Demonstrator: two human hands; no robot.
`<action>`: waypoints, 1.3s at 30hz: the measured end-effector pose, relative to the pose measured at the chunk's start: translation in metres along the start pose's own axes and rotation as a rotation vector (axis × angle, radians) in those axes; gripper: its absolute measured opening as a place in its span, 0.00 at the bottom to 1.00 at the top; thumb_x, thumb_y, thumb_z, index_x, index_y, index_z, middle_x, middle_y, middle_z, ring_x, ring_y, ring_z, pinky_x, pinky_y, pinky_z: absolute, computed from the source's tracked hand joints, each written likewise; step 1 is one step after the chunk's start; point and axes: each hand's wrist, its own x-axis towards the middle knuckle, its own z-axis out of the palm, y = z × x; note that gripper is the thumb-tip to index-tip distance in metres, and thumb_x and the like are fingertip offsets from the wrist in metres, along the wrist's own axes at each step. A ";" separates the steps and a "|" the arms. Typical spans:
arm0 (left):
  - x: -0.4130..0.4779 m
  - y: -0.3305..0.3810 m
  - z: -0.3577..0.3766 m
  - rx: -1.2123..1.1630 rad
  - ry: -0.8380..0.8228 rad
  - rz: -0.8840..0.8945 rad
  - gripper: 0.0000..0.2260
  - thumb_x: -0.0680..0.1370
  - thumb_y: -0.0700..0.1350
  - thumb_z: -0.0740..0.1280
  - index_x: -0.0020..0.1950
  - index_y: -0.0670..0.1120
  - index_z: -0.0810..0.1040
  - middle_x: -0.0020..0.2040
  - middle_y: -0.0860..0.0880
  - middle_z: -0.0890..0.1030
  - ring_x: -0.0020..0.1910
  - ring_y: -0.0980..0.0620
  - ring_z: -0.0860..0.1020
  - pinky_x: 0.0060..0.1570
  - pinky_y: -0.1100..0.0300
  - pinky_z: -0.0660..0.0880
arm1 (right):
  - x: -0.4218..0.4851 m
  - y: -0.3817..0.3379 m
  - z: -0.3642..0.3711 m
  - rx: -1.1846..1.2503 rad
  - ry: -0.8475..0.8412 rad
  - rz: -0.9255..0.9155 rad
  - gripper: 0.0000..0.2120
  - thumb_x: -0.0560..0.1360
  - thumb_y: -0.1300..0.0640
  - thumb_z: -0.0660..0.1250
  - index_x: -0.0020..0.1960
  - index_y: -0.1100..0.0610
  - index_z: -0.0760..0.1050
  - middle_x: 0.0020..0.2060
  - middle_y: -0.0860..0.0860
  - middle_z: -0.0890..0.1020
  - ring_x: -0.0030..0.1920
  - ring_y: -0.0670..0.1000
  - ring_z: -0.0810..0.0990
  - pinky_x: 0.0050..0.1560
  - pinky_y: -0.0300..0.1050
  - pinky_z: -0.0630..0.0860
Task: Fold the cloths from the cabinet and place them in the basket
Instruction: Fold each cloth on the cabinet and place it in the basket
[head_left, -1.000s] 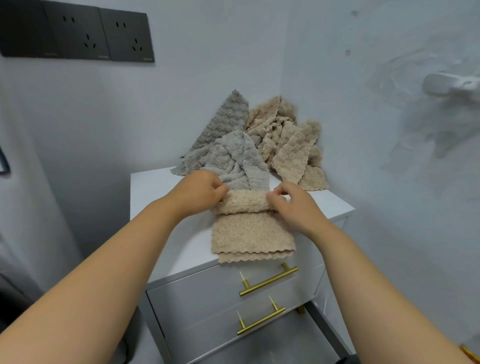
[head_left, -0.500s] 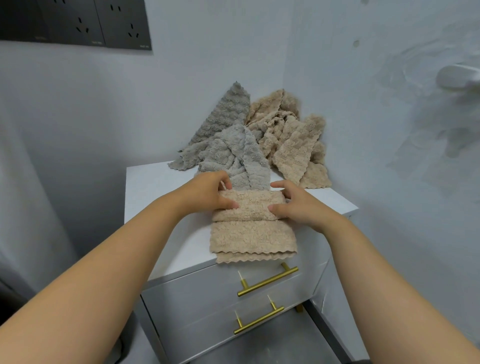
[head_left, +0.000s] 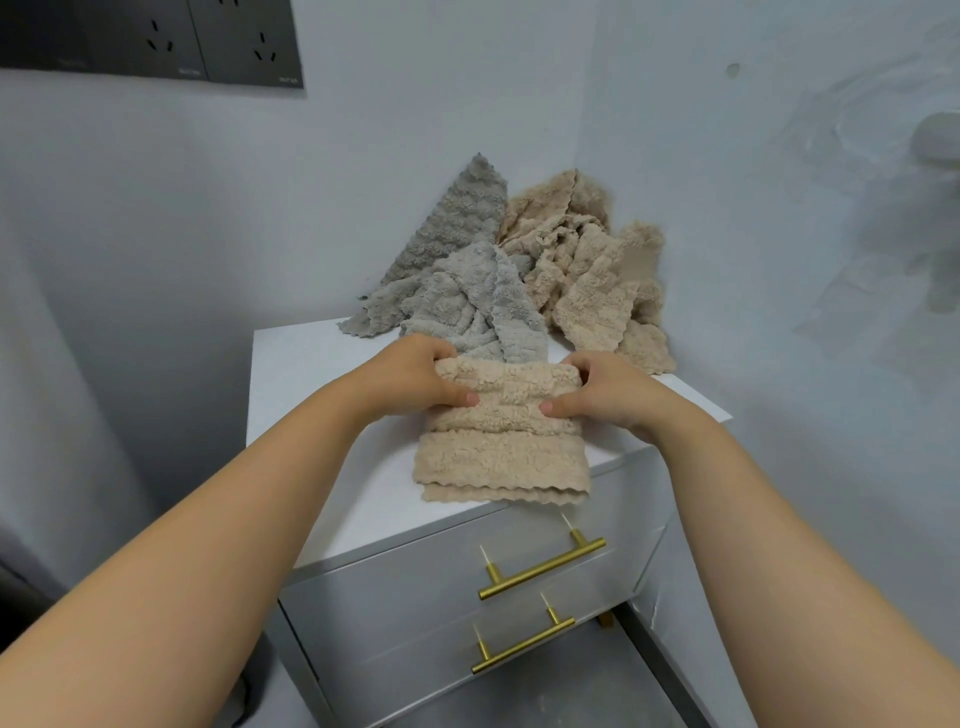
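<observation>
Evidently the folding step is in hand, and a beige cloth (head_left: 501, 457) is being doubled over on the white top of the cabinet (head_left: 306, 374), with its scalloped hem laid at six o'clock, right at the front edge above the upper drawer. The far part of the cloth is raised into a thick fold and turned toward the person. That fold is gripped at its ten o'clock end by the left hand (head_left: 415, 382) and at its two o'clock end by the right hand (head_left: 605, 397). On each hand the fingers are curled round the fabric and a thumb is pressed on the near face (the other fingertips are hidden behind the pile). At twelve o'clock from the cloth, touching the raised fold, a heap of grey cloths (head_left: 467, 291) is propped against the wall. At one o'clock loose beige cloths (head_left: 587, 270) are bunched in the corner, and none of these are folded. Two brass handles (head_left: 543, 569) are seen on the drawers at six o'clock. The basket is not in view, so the task is judged to be at an early stage. Next, the raised fold should be brought down evenly onto the near half and its edges squared and pressed flat. Only then should the bundle be lifted, with a firm hold, since thick fleece is likely to spring open.
</observation>
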 end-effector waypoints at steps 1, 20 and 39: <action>0.001 0.001 0.001 0.001 0.050 0.016 0.15 0.70 0.48 0.75 0.34 0.48 0.69 0.31 0.53 0.71 0.29 0.57 0.69 0.28 0.65 0.62 | 0.001 0.000 0.002 0.005 0.039 -0.021 0.11 0.69 0.61 0.75 0.44 0.55 0.73 0.38 0.47 0.77 0.37 0.45 0.75 0.35 0.37 0.68; -0.008 0.001 -0.010 0.252 0.005 0.294 0.15 0.69 0.35 0.70 0.51 0.49 0.72 0.51 0.51 0.75 0.47 0.51 0.72 0.46 0.58 0.70 | -0.017 0.003 -0.004 -0.257 0.075 -0.154 0.22 0.66 0.54 0.78 0.53 0.53 0.68 0.42 0.51 0.73 0.37 0.48 0.68 0.37 0.44 0.65; -0.002 0.009 0.002 0.075 -0.003 0.224 0.11 0.68 0.49 0.77 0.45 0.49 0.77 0.45 0.50 0.80 0.49 0.49 0.79 0.53 0.51 0.76 | -0.015 0.014 -0.001 0.097 0.056 -0.152 0.05 0.73 0.60 0.72 0.44 0.61 0.77 0.50 0.49 0.81 0.51 0.48 0.80 0.50 0.43 0.75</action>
